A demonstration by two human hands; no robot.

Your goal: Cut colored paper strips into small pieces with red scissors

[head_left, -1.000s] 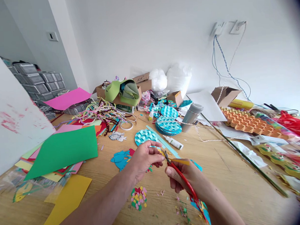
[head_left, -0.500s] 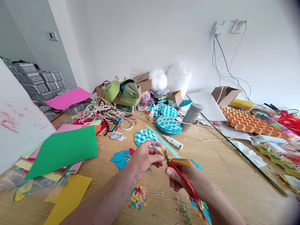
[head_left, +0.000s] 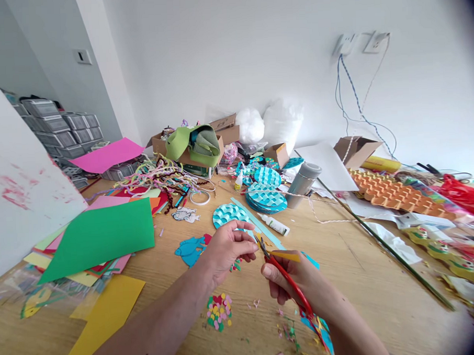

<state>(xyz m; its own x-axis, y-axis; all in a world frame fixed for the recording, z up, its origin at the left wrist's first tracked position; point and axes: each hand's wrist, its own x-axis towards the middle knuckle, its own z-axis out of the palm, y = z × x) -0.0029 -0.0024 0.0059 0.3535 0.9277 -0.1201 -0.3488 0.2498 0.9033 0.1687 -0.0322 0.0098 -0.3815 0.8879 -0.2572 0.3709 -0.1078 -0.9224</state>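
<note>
My left hand is closed in a pinch, thumb against forefinger, at a small bit of yellow paper that its fingertips mostly hide. Scissors with red handles are in my right hand, their blades slightly apart and pointing at the left fingertips. A narrow strip of yellow paper lies along the scissors at the right hand's fingers. Below the hands is a pile of paper dots in pink, yellow, red and green. Blue paper fish lie left of my left hand, partly behind the wrist.
Coloured paper sheets are stacked on the left, near tangled pipe cleaners. Beyond my hands stand patterned blue discs, a glue bottle and a grey flask. A long green stick and an orange egg tray lie right.
The scissor blades have parted a little at the left fingertips, and less yellow paper shows there. Both hands have barely shifted.
</note>
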